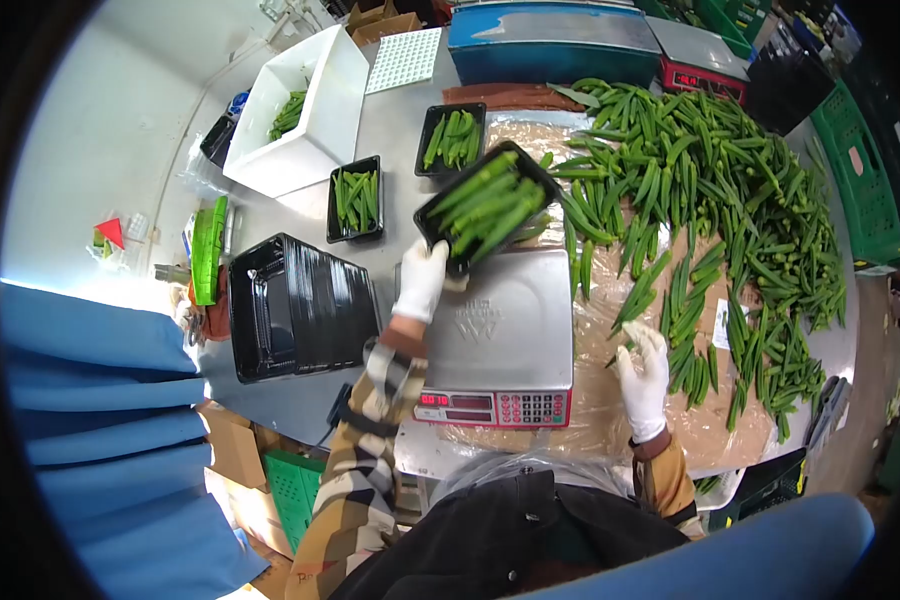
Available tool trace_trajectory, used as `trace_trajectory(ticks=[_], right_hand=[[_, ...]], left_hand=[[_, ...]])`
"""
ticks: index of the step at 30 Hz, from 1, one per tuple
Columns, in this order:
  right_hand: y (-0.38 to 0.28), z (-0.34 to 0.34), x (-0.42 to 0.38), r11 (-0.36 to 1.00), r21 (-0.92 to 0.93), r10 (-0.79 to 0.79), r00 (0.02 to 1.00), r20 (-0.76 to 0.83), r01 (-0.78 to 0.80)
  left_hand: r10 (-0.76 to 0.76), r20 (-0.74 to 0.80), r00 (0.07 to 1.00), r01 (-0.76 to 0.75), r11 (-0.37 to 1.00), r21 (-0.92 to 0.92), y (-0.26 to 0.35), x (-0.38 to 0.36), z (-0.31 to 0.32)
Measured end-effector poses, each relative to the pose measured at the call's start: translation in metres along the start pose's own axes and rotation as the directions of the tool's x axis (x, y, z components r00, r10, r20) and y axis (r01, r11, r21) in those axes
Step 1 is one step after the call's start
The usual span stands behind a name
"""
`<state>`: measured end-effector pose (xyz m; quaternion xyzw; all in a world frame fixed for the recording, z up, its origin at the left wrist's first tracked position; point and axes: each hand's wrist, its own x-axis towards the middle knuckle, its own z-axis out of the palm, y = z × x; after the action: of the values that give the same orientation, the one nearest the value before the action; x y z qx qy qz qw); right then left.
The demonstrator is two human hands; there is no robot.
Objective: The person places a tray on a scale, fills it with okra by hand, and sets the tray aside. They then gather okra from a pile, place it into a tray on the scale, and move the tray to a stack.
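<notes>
My left hand (422,282), in a white glove, grips the near edge of a black plastic tray (452,262) filled with okra (490,205). The tray is tilted and held above the far end of a digital scale (510,330). Nothing rests on the scale's steel plate, and its red display is lit. To the right of the scale, my right hand (644,380), also gloved in white, is beside the near edge of the loose okra pile (710,190). Its fingers are curled, with a bit of green okra pod (629,345) showing between them.
Two filled black trays (355,200) (451,140) stand beyond the scale. Nested black trays (305,308) lie at left. A white foam box (300,115) holds some okra. At the back are a blue metal box (555,45) and another scale (700,60). Green crates (860,175) stand at right.
</notes>
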<state>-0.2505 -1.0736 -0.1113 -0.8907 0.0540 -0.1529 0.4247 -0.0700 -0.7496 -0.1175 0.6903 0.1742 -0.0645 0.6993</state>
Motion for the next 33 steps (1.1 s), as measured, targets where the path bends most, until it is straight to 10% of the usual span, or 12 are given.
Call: trace_trajectory(ticks=[2,3,5,9,15,18,21,27,33], right_hand=[[0.009,-0.002,-0.012,0.999,-0.011,0.052,0.998,0.021,-0.052],[0.009,-0.004,-0.017,0.994,0.022,0.103,0.993,0.049,-0.104],[0.015,-0.001,-0.03,0.996,-0.022,0.09,0.993,0.073,-0.089],[0.038,0.023,-0.065,0.956,0.157,0.236,0.968,0.085,-0.246],[0.027,0.018,-0.066,0.988,0.021,0.149,0.972,0.183,-0.156],[0.022,0.01,-0.063,0.994,0.003,0.104,0.984,0.143,-0.105],[0.027,0.006,-0.068,0.992,0.008,0.121,0.979,0.161,-0.124],[0.015,-0.002,-0.088,0.992,0.009,0.121,0.966,0.227,-0.126],[0.029,-0.023,-0.121,0.997,-0.001,0.07,0.98,0.188,-0.071]], left_hand=[[0.427,-0.099,0.899,-0.39,0.883,0.262,-0.037,0.091,-0.004],[0.386,-0.164,0.908,-0.314,0.885,0.343,-0.015,0.102,0.008],[-0.028,-0.23,0.973,0.002,0.994,-0.11,0.024,0.119,0.03],[-0.213,-0.063,0.975,0.191,0.95,-0.248,-0.002,0.175,0.019],[0.232,0.096,0.968,-0.232,0.973,-0.016,0.026,0.018,0.017],[0.742,0.135,0.656,-0.601,0.406,0.688,0.06,-0.073,-0.02],[0.864,0.157,0.479,-0.171,-0.083,0.982,0.093,-0.131,-0.08],[0.589,-0.04,0.807,-0.131,0.244,0.961,0.068,-0.118,-0.195],[0.427,-0.246,0.87,-0.178,0.738,0.651,0.085,-0.101,-0.225]])
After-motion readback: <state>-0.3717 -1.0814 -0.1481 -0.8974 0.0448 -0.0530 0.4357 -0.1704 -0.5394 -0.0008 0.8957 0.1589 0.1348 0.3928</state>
